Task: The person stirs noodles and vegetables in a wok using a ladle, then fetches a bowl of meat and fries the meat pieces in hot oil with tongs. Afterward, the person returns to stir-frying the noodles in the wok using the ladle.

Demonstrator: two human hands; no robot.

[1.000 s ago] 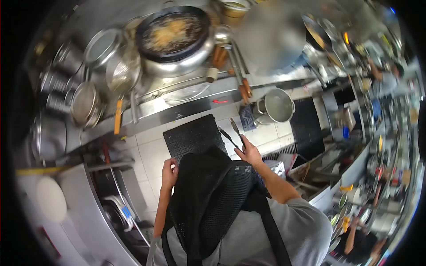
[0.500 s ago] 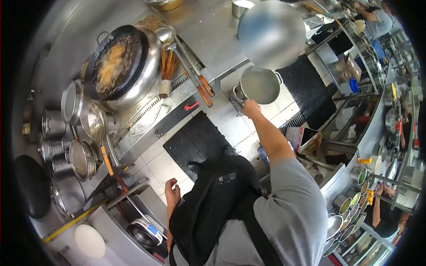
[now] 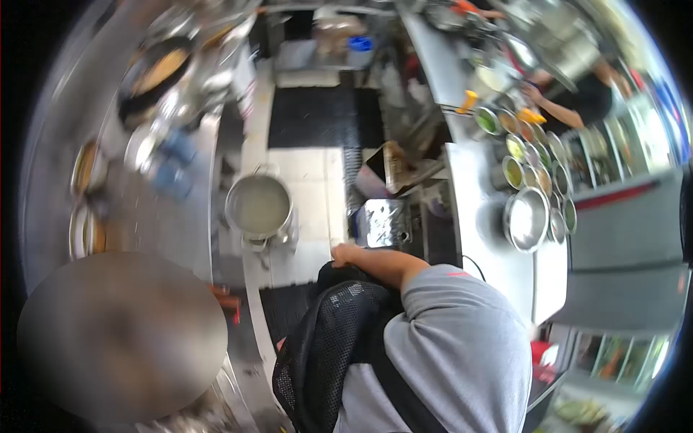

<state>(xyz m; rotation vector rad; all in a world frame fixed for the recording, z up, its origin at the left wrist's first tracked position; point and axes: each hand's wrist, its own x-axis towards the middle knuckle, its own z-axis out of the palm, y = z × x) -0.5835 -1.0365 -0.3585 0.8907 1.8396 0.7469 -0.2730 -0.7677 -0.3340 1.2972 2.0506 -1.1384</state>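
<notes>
My right hand (image 3: pixel 347 254) is in front of my body, over the tiled floor at the edge of the dark apron. Its fingers look bent and are blurred; I see nothing held in it. A two-handled metal pot (image 3: pixel 280 233) with cloudy liquid inside stands low by the counter on the left, apart from that hand. Only a sliver of my left hand (image 3: pixel 280 344) shows beside the apron; its fingers are hidden.
A steel counter (image 3: pixel 191 231) runs along the left, with a dark wok (image 3: pixel 130 108) at its far end. On the right, a white counter (image 3: pixel 480 216) bears a steel bowl (image 3: pixel 514 224) and several small containers. A co-worker's arm (image 3: pixel 559 108) reaches in behind them. Black mats (image 3: pixel 307 119) cover parts of the floor.
My right hand has let go of the pot's handle and come back toward my body. The view has turned to the right; my left hand, visible before, is now mostly hidden.
</notes>
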